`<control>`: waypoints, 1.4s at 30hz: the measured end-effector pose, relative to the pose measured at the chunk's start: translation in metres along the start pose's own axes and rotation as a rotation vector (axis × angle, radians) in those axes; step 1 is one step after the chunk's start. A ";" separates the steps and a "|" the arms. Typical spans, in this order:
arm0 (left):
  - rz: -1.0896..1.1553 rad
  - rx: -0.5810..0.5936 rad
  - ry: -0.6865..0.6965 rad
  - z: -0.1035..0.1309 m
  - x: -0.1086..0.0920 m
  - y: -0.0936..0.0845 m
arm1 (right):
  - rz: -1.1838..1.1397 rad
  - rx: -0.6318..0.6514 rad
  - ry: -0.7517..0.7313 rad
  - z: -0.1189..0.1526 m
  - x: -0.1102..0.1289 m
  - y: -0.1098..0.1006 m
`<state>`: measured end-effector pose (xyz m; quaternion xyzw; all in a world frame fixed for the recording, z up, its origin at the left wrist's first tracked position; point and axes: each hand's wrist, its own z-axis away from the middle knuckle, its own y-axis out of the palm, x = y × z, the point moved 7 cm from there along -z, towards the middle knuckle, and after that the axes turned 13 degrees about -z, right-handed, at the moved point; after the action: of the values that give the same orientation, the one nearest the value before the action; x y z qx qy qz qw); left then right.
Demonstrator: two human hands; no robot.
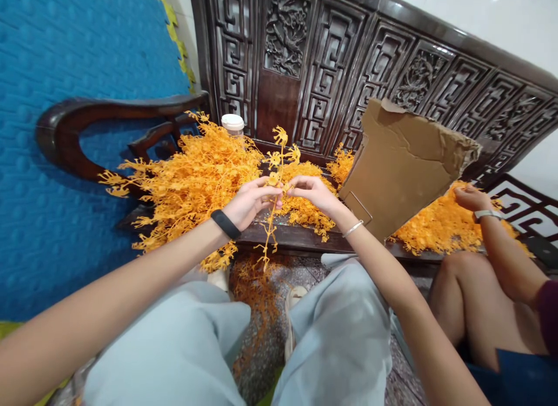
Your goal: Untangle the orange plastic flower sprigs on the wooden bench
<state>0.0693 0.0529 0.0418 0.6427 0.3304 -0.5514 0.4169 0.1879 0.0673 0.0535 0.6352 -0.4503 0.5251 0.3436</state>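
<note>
An orange plastic flower sprig [271,228] stands roughly upright in front of me, its branched lower end hanging down. My left hand [251,203] wears a black band and pinches the sprig's stem at mid-height. From the other side my right hand [314,193], a silver bangle at its wrist, has its fingertips closed on the same sprig, close to the left fingers. Exactly which part the right fingertips pinch is hard to make out. To the left lies a big heap of similar orange sprigs [196,185]; a smaller orange pile [305,202] lies behind my hands.
The piles lie on a dark carved wooden bench [279,118]. A cardboard sheet [405,161] leans at the right, beside another person's hand [471,196] at more orange pieces. A white-lidded container [232,124] stands behind the heap. Orange scraps [257,295] litter the floor.
</note>
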 end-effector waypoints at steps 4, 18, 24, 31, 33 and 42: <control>-0.003 0.133 -0.034 0.002 0.001 0.010 | 0.062 0.037 -0.043 -0.001 0.001 0.000; 0.043 0.003 -0.162 -0.007 0.012 0.016 | 0.726 -0.090 -0.276 -0.004 0.013 -0.022; 0.144 -0.097 -0.189 -0.018 0.019 0.012 | 0.723 -0.194 -0.251 -0.028 -0.005 -0.027; 0.196 -0.268 -0.195 -0.030 0.023 -0.002 | 0.874 -0.269 -0.219 -0.052 -0.019 -0.014; 0.201 -0.322 -0.204 -0.031 0.023 -0.003 | 0.866 -0.256 -0.204 -0.058 -0.023 -0.013; 0.189 -0.172 -0.149 -0.003 0.009 0.028 | 0.865 -0.643 0.026 -0.040 -0.041 -0.126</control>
<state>0.0973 0.0433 0.0383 0.5901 0.2824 -0.5257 0.5438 0.2893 0.1578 0.0270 0.2479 -0.8045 0.4623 0.2786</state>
